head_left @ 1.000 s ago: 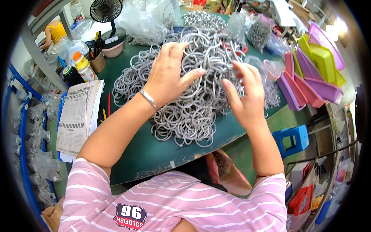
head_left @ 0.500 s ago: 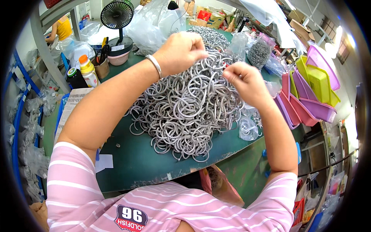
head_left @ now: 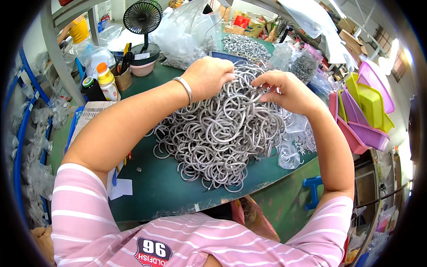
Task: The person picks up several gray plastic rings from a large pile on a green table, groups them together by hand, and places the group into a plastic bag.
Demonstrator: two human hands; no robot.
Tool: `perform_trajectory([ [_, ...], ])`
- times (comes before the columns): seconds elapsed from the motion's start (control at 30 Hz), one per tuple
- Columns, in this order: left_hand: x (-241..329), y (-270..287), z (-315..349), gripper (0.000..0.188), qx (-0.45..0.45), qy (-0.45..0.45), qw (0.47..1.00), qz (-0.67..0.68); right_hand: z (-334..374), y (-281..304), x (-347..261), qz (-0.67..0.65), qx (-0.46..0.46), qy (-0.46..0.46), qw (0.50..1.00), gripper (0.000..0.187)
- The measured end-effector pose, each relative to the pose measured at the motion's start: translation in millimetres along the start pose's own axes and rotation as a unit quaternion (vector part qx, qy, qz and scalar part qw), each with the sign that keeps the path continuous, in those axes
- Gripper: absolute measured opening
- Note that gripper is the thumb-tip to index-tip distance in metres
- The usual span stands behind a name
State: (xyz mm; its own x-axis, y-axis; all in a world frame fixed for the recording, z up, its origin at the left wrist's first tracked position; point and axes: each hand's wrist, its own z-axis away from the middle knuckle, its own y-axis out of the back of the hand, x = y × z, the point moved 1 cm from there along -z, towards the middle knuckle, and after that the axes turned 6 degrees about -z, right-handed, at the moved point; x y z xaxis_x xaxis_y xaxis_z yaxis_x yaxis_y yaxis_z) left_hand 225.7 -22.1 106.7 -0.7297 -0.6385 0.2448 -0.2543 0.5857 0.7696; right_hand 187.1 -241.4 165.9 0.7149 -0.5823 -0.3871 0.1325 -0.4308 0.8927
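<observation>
A big heap of grey, ring-shaped metal bangles [head_left: 213, 133] covers the middle of the green table. Over the far left part of the heap, my left hand [head_left: 207, 78] is closed, with a silver bangle on its wrist. Its fingertips meet the far rings, and what they pinch is too hidden to name. To the right, my right hand [head_left: 289, 92] reaches in over the heap's far right side. Its thumb and forefinger are apart beside the rings, and I see nothing held between them.
A blue tray [head_left: 229, 57] lies behind the heap. A black fan [head_left: 143, 18], a yellow bottle with an orange cap [head_left: 106, 80] and a cup of tools [head_left: 122, 79] stand at left. Clear bags [head_left: 289, 155] lie at right, near stacked plastic bins [head_left: 362, 102].
Both hands have come down closer to the rings. My right hand's thumb and forefinger, pinched before, have parted. The view has shifted slightly, and the blue tray now shows behind the heap.
</observation>
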Motion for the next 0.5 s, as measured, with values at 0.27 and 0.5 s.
perform_trajectory([
  [0.27, -5.9, 0.6, -14.5, 0.013, 0.105, -0.301, 0.946, -0.053, 1.1, -0.7, 43.0, -0.079, 0.186, -0.04, 0.979, 0.011],
  [0.5, -1.3, -19.7, -16.9, 0.014, 0.152, -0.044, 0.98, 0.121, -19.2, -24.3, 9.0, 0.159, 0.225, 0.105, 0.955, 0.009],
])
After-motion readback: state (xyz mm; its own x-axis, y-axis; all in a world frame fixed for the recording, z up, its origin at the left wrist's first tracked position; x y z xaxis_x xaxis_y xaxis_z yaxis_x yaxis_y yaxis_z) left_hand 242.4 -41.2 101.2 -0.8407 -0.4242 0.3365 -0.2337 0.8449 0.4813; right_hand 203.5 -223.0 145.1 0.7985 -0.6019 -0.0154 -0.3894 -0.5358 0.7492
